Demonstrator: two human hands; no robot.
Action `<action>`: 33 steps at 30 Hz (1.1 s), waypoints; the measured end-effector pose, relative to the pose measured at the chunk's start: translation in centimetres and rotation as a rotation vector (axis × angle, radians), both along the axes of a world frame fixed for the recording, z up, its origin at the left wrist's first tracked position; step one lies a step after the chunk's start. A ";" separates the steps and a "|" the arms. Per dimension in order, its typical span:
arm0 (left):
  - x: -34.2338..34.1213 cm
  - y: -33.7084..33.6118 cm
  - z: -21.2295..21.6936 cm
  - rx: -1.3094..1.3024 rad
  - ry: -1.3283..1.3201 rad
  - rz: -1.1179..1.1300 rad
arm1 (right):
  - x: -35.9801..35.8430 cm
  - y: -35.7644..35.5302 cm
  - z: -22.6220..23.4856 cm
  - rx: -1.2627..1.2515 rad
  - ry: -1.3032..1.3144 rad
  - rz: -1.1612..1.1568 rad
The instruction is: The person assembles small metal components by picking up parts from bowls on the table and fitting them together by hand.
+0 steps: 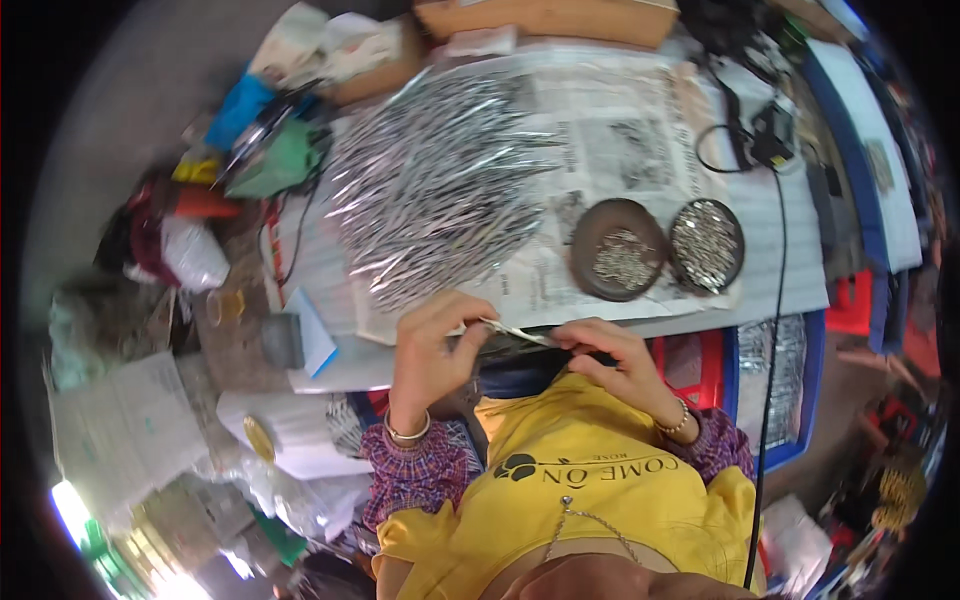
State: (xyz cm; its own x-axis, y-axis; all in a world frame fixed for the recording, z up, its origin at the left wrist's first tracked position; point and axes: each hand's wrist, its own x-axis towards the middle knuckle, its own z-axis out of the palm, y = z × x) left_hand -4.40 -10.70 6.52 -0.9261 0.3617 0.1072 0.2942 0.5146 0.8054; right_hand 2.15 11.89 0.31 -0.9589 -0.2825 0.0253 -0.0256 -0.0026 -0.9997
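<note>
Both hands pinch one thin metal strip point(515, 333) at the worktop point(790, 270) edge — left hand point(432, 350) and right hand point(612, 360) closed on it, below the strip pile point(430, 180).

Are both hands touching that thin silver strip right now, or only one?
Touching, both. The head view shows the left hand pinching one end of the silver strip and the right hand fingertips closed on its other end, no gap visible at either.
</note>
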 end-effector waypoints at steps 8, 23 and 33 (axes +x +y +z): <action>-0.6 7.0 -2.2 0.096 -0.101 -0.344 | 1.7 1.5 -1.4 -0.186 -0.341 -0.070; -2.8 13.4 -7.0 -0.245 0.258 -0.228 | 3.5 4.6 -3.4 -0.493 -0.565 -0.148; -3.2 13.2 -7.3 -0.093 0.196 -0.210 | 3.8 5.0 -3.8 -0.492 -0.576 -0.170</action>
